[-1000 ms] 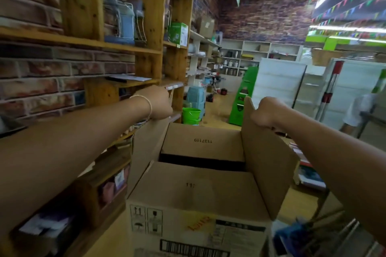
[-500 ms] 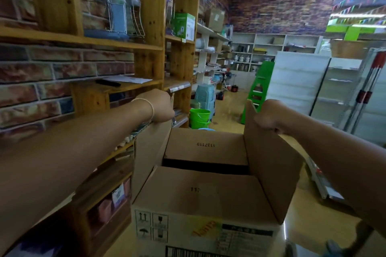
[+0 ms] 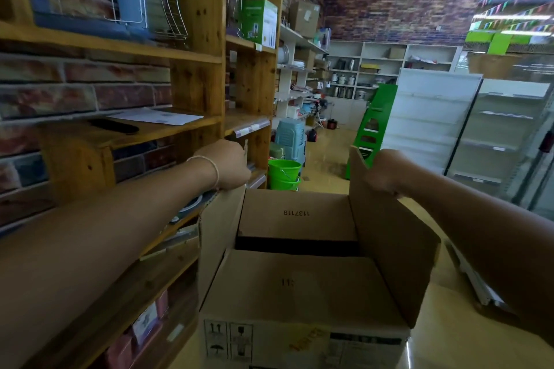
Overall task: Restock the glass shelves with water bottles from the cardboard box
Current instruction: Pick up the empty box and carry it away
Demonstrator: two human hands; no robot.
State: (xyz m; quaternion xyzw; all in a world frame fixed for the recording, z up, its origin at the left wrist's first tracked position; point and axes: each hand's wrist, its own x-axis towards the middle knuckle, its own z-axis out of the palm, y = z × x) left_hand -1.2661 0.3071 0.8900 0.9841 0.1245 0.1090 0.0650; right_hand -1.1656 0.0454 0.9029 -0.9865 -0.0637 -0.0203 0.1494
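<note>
Head view, left hand: the left hand [image 3: 228, 164] has its fingers clenched over the top edge of the left side flap [image 3: 220, 228] of the cardboard box [image 3: 302, 287]; a thin bracelet sits on the wrist.
Head view, right hand: the right hand [image 3: 385, 172] grips the upright right side flap [image 3: 389, 237], its fingers curled over the edge.
Box position: it hangs below and between both sets of fingers, apart from the wooden shelf unit [image 3: 198, 69] on the left.
Bottles: hidden; two inner flaps cover the opening below the fingers, with only a dark slit between them.
Risk, tearing: I judge the whole load hangs on the flaps, so a fold line may rip under the fingers.
Risk, collision: the left knuckles are near the shelf post and could knock against it.
Risk, tilt: an uneven pull could tip the box.
</note>
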